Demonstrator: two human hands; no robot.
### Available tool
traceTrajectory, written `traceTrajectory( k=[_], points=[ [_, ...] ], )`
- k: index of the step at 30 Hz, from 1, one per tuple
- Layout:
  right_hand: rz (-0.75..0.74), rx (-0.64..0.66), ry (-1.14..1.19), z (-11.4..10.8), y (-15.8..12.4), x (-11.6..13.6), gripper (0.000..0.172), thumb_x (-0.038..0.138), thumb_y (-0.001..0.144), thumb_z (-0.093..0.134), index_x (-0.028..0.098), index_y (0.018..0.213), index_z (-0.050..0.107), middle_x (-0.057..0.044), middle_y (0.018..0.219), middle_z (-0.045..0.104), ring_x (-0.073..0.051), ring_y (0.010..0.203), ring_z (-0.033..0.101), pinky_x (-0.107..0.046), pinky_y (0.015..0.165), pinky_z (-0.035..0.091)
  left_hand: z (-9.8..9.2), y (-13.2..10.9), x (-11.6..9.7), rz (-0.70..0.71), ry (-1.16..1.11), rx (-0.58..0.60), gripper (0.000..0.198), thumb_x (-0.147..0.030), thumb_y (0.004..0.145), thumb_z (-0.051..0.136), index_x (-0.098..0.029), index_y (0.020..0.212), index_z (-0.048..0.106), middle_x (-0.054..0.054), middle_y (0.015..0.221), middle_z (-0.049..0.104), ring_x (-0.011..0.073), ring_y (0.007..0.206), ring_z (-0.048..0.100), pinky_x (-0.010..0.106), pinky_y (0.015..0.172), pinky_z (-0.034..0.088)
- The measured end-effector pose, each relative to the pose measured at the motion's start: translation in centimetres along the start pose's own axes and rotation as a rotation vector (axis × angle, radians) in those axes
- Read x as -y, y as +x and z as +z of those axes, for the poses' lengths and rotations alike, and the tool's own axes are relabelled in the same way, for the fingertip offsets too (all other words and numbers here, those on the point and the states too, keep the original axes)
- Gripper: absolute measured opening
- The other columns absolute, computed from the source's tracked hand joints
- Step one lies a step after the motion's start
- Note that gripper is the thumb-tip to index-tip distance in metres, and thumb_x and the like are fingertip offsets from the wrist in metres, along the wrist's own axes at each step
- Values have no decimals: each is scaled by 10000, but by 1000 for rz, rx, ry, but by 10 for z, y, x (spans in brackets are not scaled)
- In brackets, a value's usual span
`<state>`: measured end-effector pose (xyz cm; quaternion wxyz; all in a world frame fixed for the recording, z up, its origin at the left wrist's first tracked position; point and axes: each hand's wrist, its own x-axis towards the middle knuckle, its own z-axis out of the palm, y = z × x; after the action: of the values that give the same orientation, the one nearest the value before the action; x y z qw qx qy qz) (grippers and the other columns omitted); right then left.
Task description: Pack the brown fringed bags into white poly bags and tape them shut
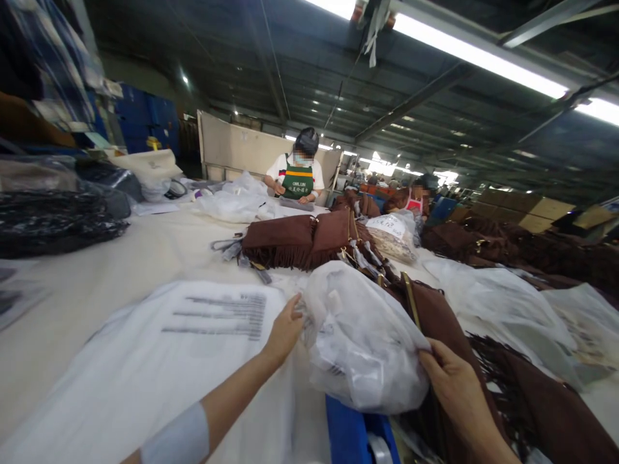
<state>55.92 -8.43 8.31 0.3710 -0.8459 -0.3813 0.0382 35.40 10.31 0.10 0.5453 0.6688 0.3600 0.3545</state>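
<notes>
A bulging, translucent white plastic bag (pixel 365 341) is between my two hands, above a blue tape dispenser (pixel 345 428). My right hand (pixel 449 380) pinches the bag's right edge between thumb and fingers. At the bag's left side is my left hand (pixel 286 327), its fingers bent against the crumpled plastic; whether they grip it is unclear. A flat white plastic sheet with printed lines (pixel 193 374) lies on the table to the left. Brown fringed bags (pixel 280 241) rest beyond the held bag, and another brown bag (pixel 449 322) lies to its right.
A person in a green apron (pixel 297 180) stands across the table (pixel 145 248). Black plastic bags (pixel 58 212) lie at the left. More brown fringed pieces (pixel 546 399) and clear plastic bags (pixel 503 299) cover the right side. A second person (pixel 418 196) is farther back.
</notes>
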Motion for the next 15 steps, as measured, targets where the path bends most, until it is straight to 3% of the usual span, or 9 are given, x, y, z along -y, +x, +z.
traceTrajectory(
  k=[2, 3, 5, 6, 7, 9, 11, 15],
  points=[
    [-4, 17, 137, -4, -5, 1, 402, 463, 696, 461, 179, 914, 642, -38, 820, 686, -206, 783, 616, -267, 654, 459, -10, -38, -3, 138, 65, -112, 561, -241, 841, 393, -212, 1374, 222, 145, 1353, 396, 257, 1176, 465, 431, 908, 448],
    [-4, 27, 190, -4, -8, 2, 398, 458, 698, 476, 169, 918, 638, -40, 825, 684, -203, 780, 614, -267, 658, 461, -11, -55, -5, 369, 157, -120, 597, -268, 841, 436, -222, 1388, 199, 156, 1384, 351, 281, 1230, 409, 448, 925, 442],
    [22, 56, 285, -3, -16, 5, 424, 467, 702, 500, 159, 970, 614, -44, 826, 682, -204, 764, 619, -276, 652, 471, -4, -79, -10, 822, 384, -11, 653, -262, 812, 532, -256, 1392, 231, 160, 1440, 253, 325, 1302, 301, 484, 978, 402],
    [58, 68, 323, -2, -21, 8, 465, 486, 698, 521, 159, 1023, 587, -45, 829, 682, -210, 755, 625, -286, 638, 479, 3, -83, -14, 962, 472, 40, 604, -210, 822, 516, -267, 1376, 282, 160, 1442, 249, 324, 1304, 302, 478, 984, 401],
    [101, 75, 356, -1, -26, 10, 523, 504, 685, 548, 162, 1080, 550, -48, 836, 683, -217, 745, 632, -295, 617, 486, 10, -82, -19, 1016, 526, 94, 537, -165, 838, 476, -269, 1349, 346, 162, 1427, 277, 314, 1288, 335, 464, 979, 409],
    [170, 80, 413, -1, -37, 15, 649, 498, 632, 622, 164, 1166, 466, -54, 840, 684, -231, 729, 642, -311, 589, 499, 26, -66, -33, 906, 512, 223, 441, -113, 865, 381, -246, 1277, 462, 160, 1335, 410, 268, 1211, 444, 416, 958, 434],
    [188, 83, 506, -1, -47, 17, 702, 432, 590, 668, 161, 1189, 422, -63, 857, 685, -238, 752, 647, -323, 619, 512, 37, -42, -50, 662, 391, 413, 351, -154, 866, 402, -210, 1170, 569, 130, 1204, 533, 244, 1132, 500, 394, 968, 417],
    [166, 46, 783, -4, -56, 12, 607, 367, 576, 682, 166, 1111, 477, -79, 980, 675, -238, 883, 635, -330, 735, 516, 49, 3, -71, 351, 211, 657, 190, -264, 822, 519, -159, 843, 677, 50, 879, 648, 217, 911, 581, 343, 858, 473]
  ],
)
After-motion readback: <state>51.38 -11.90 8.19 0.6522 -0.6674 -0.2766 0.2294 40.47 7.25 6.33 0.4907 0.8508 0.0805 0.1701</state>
